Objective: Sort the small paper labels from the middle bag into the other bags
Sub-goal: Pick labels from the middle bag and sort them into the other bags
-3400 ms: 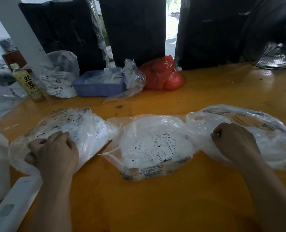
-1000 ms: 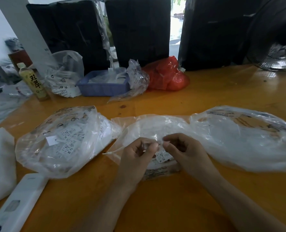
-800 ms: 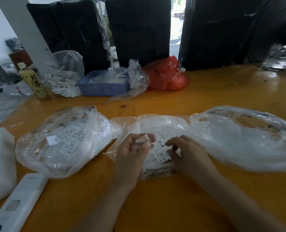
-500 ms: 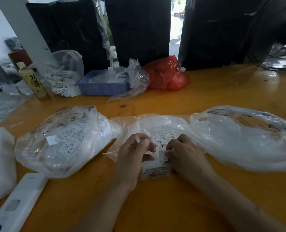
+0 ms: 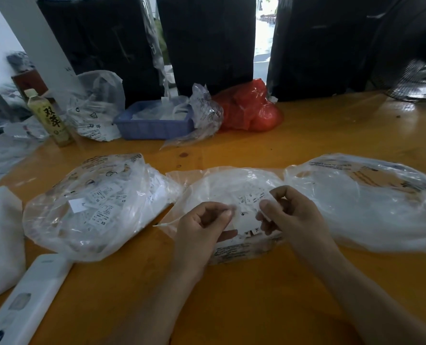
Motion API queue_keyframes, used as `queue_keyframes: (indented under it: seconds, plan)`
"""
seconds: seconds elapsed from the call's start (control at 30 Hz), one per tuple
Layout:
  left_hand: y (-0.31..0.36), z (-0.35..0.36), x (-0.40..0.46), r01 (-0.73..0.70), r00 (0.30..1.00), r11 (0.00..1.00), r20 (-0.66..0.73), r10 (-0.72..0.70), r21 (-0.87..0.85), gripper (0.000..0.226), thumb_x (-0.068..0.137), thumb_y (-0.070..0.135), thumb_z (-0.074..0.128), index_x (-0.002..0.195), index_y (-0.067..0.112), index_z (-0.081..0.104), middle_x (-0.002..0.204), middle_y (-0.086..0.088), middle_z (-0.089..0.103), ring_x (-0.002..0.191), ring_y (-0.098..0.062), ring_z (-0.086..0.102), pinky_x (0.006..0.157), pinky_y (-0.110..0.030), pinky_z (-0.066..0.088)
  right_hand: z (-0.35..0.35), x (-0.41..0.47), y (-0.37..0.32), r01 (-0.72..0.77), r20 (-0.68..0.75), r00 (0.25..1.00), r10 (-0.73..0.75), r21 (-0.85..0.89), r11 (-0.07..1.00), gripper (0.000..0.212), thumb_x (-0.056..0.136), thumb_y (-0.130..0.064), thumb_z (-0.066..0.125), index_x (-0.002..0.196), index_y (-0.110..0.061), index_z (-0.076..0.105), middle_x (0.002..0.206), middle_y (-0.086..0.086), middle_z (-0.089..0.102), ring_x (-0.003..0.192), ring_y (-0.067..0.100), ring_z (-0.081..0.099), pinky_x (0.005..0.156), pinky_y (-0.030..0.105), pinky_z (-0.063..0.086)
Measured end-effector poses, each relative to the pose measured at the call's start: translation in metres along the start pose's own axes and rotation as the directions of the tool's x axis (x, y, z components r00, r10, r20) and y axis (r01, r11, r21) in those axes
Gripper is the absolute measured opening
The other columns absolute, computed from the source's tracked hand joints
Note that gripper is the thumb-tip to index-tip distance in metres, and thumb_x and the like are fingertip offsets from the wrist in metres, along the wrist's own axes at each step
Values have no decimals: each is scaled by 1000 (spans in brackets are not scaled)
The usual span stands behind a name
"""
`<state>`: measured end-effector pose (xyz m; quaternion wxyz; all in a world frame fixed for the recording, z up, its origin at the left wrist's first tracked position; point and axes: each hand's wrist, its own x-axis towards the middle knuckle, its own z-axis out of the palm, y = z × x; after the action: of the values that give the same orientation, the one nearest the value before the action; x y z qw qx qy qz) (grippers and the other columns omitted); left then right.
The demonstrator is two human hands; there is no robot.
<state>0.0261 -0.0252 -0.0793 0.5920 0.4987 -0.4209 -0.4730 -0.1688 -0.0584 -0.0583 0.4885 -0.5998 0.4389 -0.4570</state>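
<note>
An orange wooden bench carries three clear bags across its middle. Both hands work at the middle bag: the left hand and right hand have their fingers curled, pinching small paper labels over its open mouth. This looks like the picking and reading step. Next, each label goes to the left bag or right bag.

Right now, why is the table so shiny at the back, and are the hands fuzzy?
Head view: daylight from the doorway glares on the table; left hand and right hand fingertips slightly blurred; edges bend from the wide lens.
</note>
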Motion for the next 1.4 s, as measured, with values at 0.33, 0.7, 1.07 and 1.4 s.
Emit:
queue_keyframes:
  seconds: [0.33,0.7,1.07,1.4]
  plan:
    - [3,4,-4,-23,1000,993,-4,23,-119,13,86,21,80,99,18,82,104,-12,82,98,-29,80,84,-25,63,1,-4,-8,118,-94,988,-125,-73,990,23,96,-46,61,84,-27,67,69,3,69,64,17,65,66,42,51]
    - [4,5,-8,-26,993,999,114,23,20,32,78,49,85,105,30,84,105,-3,83,105,-19,79,91,-25,61,1,-2,-5,230,-63,967,-246,-191,954,3,95,-31,66,96,-32,68,82,-10,71,77,14,68,66,27,57]
    - [4,5,-10,-41,994,996,104,32,79,25,82,43,83,104,32,84,103,0,83,103,-17,79,90,-22,60,5,-3,0,306,-5,943,-332,-377,874,14,96,-29,65,100,-42,62,98,-27,67,91,1,65,73,13,51]
    - [4,5,-9,-24,995,995,94,14,101,28,80,44,81,105,31,83,103,0,83,104,-16,79,93,-29,62,5,-1,2,309,-1,938,-345,-442,842,13,96,-23,68,100,-35,66,91,-28,66,91,-4,62,75,8,47]
